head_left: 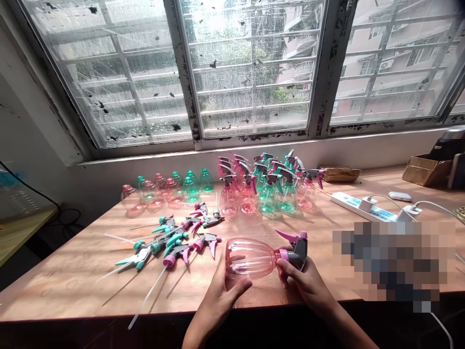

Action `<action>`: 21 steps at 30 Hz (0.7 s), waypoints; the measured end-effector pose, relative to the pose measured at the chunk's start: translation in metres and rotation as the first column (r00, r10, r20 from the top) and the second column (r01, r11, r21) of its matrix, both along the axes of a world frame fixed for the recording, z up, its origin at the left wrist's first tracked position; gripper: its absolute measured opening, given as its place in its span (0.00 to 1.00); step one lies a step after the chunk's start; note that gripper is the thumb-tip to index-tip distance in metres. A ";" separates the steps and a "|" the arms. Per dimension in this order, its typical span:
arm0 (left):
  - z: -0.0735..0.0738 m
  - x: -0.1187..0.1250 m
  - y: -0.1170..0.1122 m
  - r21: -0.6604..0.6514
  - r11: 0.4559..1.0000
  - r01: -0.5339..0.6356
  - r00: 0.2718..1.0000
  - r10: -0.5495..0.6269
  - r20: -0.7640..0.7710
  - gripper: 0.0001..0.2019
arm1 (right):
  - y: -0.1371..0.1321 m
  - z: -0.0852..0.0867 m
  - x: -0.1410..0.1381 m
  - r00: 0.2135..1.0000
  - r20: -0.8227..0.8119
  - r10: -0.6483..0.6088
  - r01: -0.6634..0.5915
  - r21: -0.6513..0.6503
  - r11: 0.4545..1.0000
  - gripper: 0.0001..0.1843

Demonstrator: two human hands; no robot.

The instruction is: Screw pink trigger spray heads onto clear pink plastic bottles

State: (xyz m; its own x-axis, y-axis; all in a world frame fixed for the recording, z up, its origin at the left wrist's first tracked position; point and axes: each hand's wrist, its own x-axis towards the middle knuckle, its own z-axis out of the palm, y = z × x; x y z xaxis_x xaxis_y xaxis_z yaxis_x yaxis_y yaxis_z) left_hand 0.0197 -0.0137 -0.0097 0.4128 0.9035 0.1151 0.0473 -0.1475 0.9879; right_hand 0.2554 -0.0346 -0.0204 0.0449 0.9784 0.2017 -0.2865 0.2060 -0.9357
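Note:
A clear pink spray bottle (pixel 250 257) lies sideways in my hands above the table's front part, its base to the left. My left hand (pixel 227 286) is wrapped round the bottle's body near the base, thumb on the near side. At the neck sits a grey and pink trigger spray head (pixel 300 252), its pink trigger pointing up and left. My right hand (pixel 307 278) is closed at the pink collar, thumb on it; some of its fingers are hidden behind. Left of the bottle lies a pile of loose spray heads (pixel 172 242), pink and teal, with thin tubes.
Several bottles without heads (pixel 176 191) stand at the back left of the wooden table (pixel 83 276). Beside them stand several bottles with heads (pixel 269 194). At right are a white power strip (pixel 363 206), an earbud case (pixel 399 196), a cardboard box (pixel 423 169) and a blurred patch.

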 end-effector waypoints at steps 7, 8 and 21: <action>-0.006 0.002 0.004 0.108 0.994 -0.024 1.000 0.024 0.008 0.51 | 0.000 0.001 -0.001 1.000 -0.010 0.002 -0.002 0.007 1.000 0.21; -0.006 0.002 0.004 0.112 0.993 -0.027 1.000 0.026 0.010 0.52 | 0.000 0.001 -0.001 1.000 -0.012 0.002 -0.002 0.006 1.000 0.21; 0.003 0.000 -0.001 0.078 0.997 -0.018 0.998 0.023 -0.063 0.51 | -0.001 0.002 -0.001 0.999 -0.030 0.011 -0.011 0.000 1.000 0.22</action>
State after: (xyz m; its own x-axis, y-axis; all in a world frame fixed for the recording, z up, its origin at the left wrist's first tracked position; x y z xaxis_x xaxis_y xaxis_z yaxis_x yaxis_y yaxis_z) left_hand 0.0200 -0.0142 -0.0071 0.4028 0.9014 0.1588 0.1135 -0.2213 0.9686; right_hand 0.2548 -0.0355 -0.0180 0.0397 0.9790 0.1999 -0.3165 0.2021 -0.9268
